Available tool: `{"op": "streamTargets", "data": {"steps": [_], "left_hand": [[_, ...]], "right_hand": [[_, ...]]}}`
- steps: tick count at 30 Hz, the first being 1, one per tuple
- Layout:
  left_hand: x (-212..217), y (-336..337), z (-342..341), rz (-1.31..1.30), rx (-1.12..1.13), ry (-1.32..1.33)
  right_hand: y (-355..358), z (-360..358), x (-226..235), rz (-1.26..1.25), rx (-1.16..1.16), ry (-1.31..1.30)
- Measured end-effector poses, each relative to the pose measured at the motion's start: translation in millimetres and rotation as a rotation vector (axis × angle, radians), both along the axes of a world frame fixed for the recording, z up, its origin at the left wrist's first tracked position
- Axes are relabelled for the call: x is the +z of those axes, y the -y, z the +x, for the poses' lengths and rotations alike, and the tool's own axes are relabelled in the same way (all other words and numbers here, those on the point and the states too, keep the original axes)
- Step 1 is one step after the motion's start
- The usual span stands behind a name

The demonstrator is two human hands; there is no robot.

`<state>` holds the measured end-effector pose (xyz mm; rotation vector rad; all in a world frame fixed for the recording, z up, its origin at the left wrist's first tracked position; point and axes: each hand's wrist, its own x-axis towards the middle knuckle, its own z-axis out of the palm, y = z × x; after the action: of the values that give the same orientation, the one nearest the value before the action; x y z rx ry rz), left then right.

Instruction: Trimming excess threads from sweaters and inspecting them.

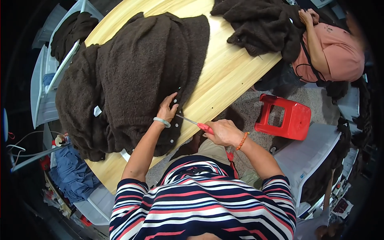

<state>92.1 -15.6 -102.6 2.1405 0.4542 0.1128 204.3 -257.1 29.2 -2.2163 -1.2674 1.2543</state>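
A dark brown knitted cardigan (pixel 132 68) lies spread over the table, with a row of shiny buttons (pixel 177 125) down its right edge. My left hand (pixel 167 109) rests on the cloth beside those buttons, thumb and fingers apart. In my closed right hand (pixel 225 132) is a red-handled tool (pixel 205 128) with a thin metal shaft; its exact kind is unclear. The shaft's tip reaches the buttoned edge just right of my left hand. A small white tag (pixel 97 111) shows on the brown knit to the left.
Across the pale wooden table (pixel 236 76), a person in a pink top (pixel 340 52) handles another dark brown garment (pixel 264 28). A red plastic stool (pixel 298 120) stands on the floor at right. White bins (pixel 308 154) and blue cloth (pixel 72 172) flank the table.
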Motion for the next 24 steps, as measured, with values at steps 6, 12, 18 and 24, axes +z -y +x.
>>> {"op": "streamTargets", "data": {"steps": [6,12,18,24], "left_hand": [[56,25,-43,0.660,-0.135,-0.098],[-1,-4,-67,0.553,-0.011,0.030],[-3,-10,-62,0.260,0.069,0.092],[5,-16,-58,-0.401,0.310,0.045]], "right_hand": [[17,0,-4,0.067,-0.124,0.147],[0,-20,7,0.081,0.087,0.087],[-18,-15,15,0.022,0.001,0.137],[-26,-23,15,0.048,0.085,0.073]]}}
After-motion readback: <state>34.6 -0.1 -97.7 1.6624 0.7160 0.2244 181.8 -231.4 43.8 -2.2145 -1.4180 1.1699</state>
